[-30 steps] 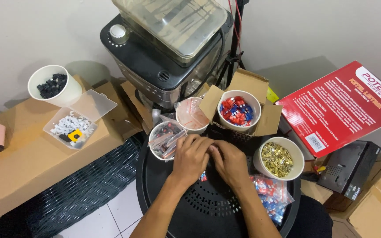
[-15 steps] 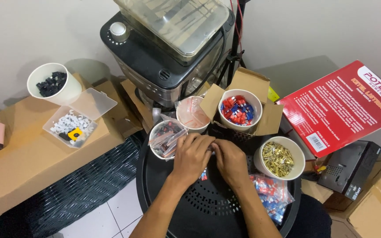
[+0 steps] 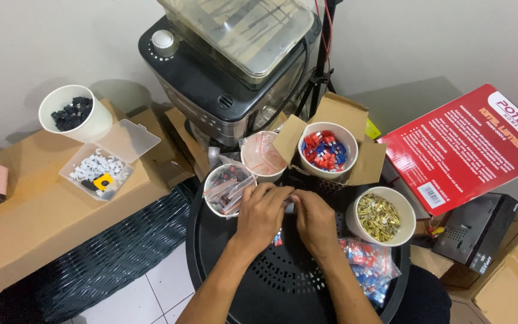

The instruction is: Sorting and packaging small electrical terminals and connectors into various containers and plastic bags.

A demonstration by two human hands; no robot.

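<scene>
My left hand (image 3: 260, 214) and my right hand (image 3: 314, 219) meet fingertip to fingertip over a round black perforated tray (image 3: 253, 282). Their fingers pinch something small and pale between them; what it is stays hidden. A bit of red and blue shows under my left hand. Close by stand a white cup of red and blue connectors (image 3: 327, 150), a white cup of brass terminals (image 3: 381, 216), a cup holding a clear bag (image 3: 262, 156), and a cup of small plastic bags (image 3: 226, 186). A clear bag of red and blue connectors (image 3: 370, 270) lies by my right forearm.
A black and silver appliance with a clear lid (image 3: 235, 66) stands behind the tray. Left, a cardboard box (image 3: 37, 222) carries a cup of black parts (image 3: 74, 114) and a clear box of white clips (image 3: 100, 165). A red carton (image 3: 469, 144) leans at right.
Both hands stay joined in the same spot; only the fingers shift slightly. The view has drifted a little.
</scene>
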